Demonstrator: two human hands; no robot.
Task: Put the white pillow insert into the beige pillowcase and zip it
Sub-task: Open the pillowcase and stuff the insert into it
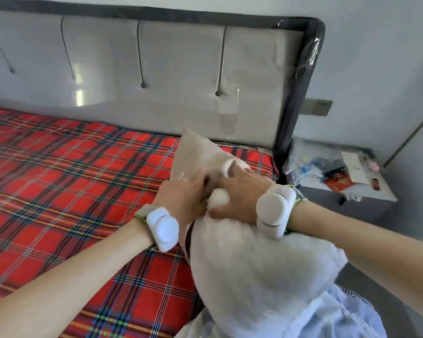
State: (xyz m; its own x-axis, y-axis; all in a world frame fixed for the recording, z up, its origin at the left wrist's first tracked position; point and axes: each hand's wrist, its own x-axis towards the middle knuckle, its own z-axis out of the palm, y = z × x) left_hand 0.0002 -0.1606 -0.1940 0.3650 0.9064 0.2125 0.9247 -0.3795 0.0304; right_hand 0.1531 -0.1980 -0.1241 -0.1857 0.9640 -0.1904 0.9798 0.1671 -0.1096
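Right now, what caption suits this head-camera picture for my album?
Left hand and right hand at the mouth of a beige pillowcase, white pillow partly inside, over a plaid bed.

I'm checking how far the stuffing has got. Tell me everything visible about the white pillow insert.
The white pillow insert is soft, fuzzy-looking and plump. Its far end is tucked into the beige pillowcase; most bulges out toward the person, over the edge of the bed. The right hand presses on it; the left hand grips the pillowcase's opening.

Pillow insert [254, 276] at five o'clock on the bed [59, 179], far end in the pillowcase [195, 152] toward the headboard [156, 69]; nightstand [382, 194] at three o'clock.
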